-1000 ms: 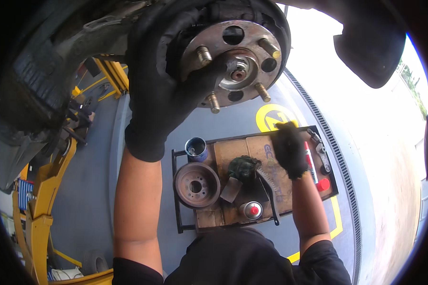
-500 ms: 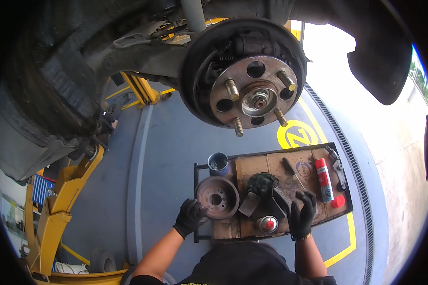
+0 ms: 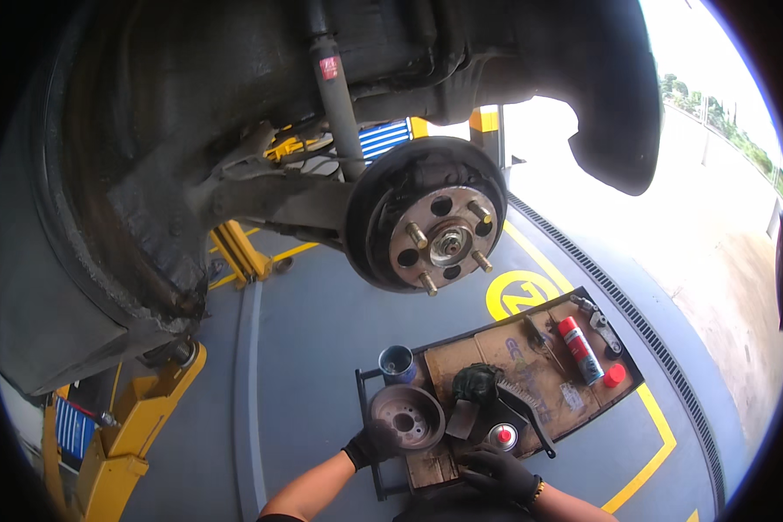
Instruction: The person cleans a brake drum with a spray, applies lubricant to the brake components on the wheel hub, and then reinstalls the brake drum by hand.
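Note:
A rusty brake drum [image 3: 383, 411] lies at the left end of the cardboard-covered cart. My gloved left hand [image 3: 374, 444] grips its near-left rim, the fingertips partly hidden. Over the cart's near edge, my gloved right hand [image 3: 501, 475] is open and empty, its fingers stretched to the left, just below an upright spray can [image 3: 502, 437] with a red nozzle. A wire brush [image 3: 525, 405] with a black handle lies beyond that can. Beside it are a dark crumpled cloth [image 3: 478, 382] and a flat grey piece [image 3: 462, 420].
Above the cart hangs a wheel hub [image 3: 444, 239] with protruding studs. A blue can [image 3: 398, 364] stands behind the drum. At the cart's right lie a red-topped spray can [image 3: 580, 351], a red cap [image 3: 614, 375] and a ratchet-like tool [image 3: 602, 327]. A yellow lift arm [image 3: 143, 413] stands left.
My left hand has come onto the drum's rim. The right hand has moved left and nearer, away from the brush handle. My view has tilted up, showing more of the vehicle's underside.

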Available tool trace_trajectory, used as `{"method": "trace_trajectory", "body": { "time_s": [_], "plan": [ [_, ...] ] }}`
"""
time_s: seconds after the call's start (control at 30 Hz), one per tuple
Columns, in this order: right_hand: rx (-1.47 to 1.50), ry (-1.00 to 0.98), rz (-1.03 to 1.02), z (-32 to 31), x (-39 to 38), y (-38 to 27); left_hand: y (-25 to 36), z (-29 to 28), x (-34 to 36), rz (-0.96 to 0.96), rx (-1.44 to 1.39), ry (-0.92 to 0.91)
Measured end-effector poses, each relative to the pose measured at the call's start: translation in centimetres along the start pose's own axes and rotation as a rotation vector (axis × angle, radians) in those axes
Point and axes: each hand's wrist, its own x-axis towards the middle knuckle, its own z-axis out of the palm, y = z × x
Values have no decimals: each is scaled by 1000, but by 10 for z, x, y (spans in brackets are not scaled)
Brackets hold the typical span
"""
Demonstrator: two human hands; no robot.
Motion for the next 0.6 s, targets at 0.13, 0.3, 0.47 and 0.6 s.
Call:
{"method": "trace_trajectory", "body": {
  "time_s": [0.13, 0.3, 0.47, 0.6],
  "plan": [
    [26, 91, 64, 8, -21, 15, 8, -62, 77, -142, -26, 333],
    [87, 129, 128, 10, -36, -35, 22, -122, 104, -582, -460, 362],
    [-391, 575, -346, -7, -22, -10, 67, -212, 88, -565, -348, 648],
    [-307, 585, -707, -49, 50, -19, 89, -319, 127, -601, -580, 902]
  ]
}}
